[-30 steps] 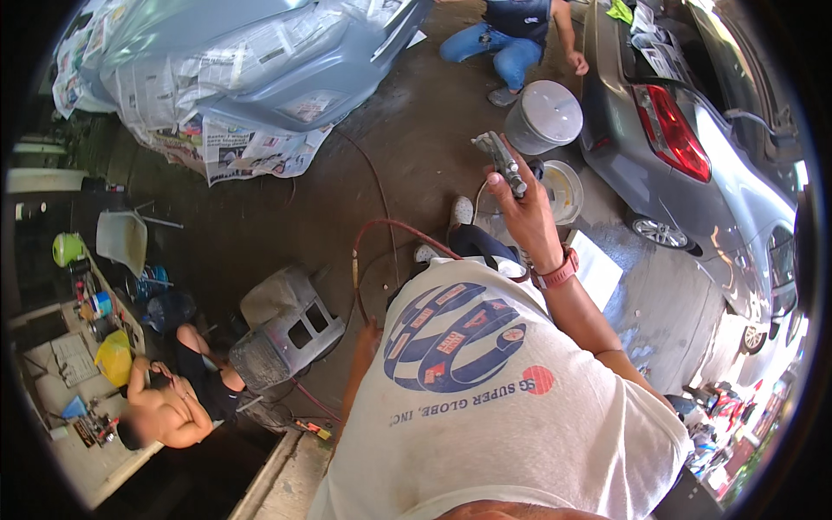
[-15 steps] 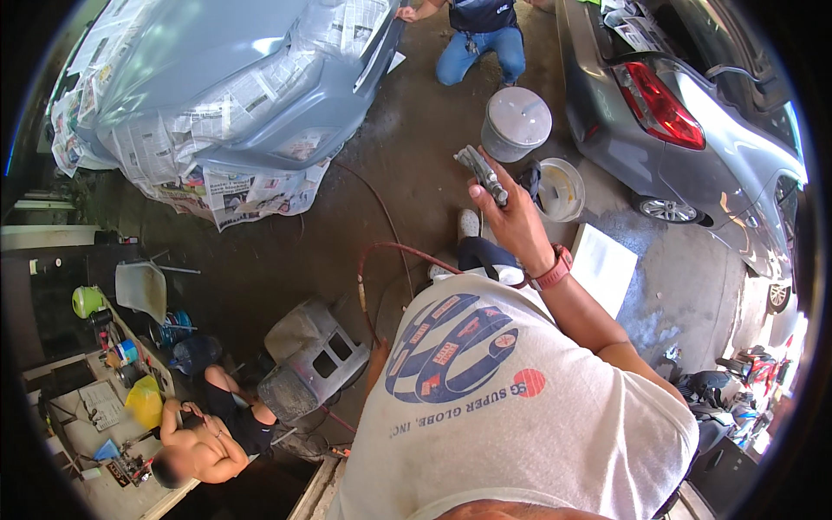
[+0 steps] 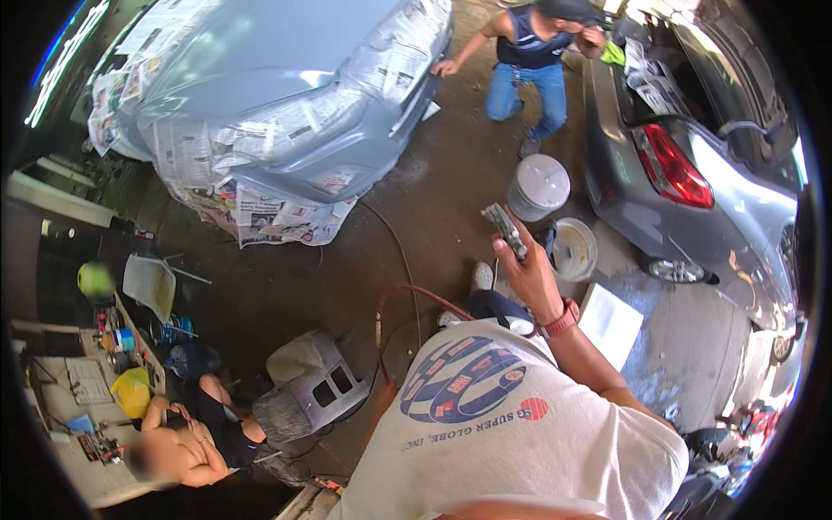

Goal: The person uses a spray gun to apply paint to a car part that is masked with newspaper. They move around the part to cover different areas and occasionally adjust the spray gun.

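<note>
My right hand, with a red watch on its wrist, is raised in front of me and closed around a metal spray gun. Seen from here, the gun lies just short of a lidded white bucket. My left hand hangs low beside my shirt; its fingers are mostly hidden. A reddish hose loops from near my left side across the front of my body. Where that hose meets the gun, if it does, cannot be seen.
Ahead left stands a blue-grey car partly masked with newspaper. A silver car is on the right. Near me are an open bucket, a white panel and a grey plastic stool. One person kneels ahead; another sits lower left.
My view has tilted up, so the cars, buckets and gun appear lower. More of the kneeling person shows, one hand at the head. My right hand still grips the spray gun.
</note>
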A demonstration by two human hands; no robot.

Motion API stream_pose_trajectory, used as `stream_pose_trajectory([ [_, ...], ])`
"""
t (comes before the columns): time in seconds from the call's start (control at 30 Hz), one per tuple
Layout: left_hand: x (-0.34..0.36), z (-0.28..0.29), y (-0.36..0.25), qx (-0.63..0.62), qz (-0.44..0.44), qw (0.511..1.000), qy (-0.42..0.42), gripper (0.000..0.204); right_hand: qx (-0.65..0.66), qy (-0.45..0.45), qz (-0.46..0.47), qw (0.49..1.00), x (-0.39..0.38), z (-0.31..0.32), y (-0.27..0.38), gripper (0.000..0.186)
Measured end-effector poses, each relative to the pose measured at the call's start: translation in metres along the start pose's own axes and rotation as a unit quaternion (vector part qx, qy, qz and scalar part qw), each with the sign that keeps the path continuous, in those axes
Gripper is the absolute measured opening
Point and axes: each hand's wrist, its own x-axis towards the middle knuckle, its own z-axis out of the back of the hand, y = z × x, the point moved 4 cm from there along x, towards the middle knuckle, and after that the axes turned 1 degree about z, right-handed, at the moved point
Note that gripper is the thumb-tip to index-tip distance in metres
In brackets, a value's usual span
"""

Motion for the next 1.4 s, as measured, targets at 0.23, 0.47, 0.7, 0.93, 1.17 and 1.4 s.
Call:
stream_pose_trajectory([
  [0.23,-0.008,-0.014,0.002,-0.145,0.033,0.988,-0.032,0.08,0.056,0.001,0.004,0.998,-0.001,-0.008,-0.007,0.062],
  [0.47,-0.009,-0.02,0.007,-0.08,0.107,0.991,-0.019,0.082,0.052,0.01,0.017,0.998,-0.001,-0.011,-0.003,0.06],
  [0.7,-0.003,-0.041,0.012,-0.123,0.101,0.986,-0.048,0.068,0.004,0.023,0.04,0.999,-0.003,-0.013,0.004,0.055],
  [0.93,0.004,-0.052,0.012,-0.109,0.118,0.983,-0.089,0.064,0.006,0.045,0.049,0.998,-0.005,-0.018,0.01,0.054],
  [1.17,-0.008,-0.054,0.011,-0.106,0.177,0.973,-0.106,0.061,0.011,0.058,0.062,0.996,-0.006,-0.02,0.006,0.061],
  [1.4,-0.034,-0.041,-0.007,-0.096,0.122,0.985,-0.073,0.064,0.019,0.066,0.065,0.996,-0.006,-0.02,0.008,0.059],
])
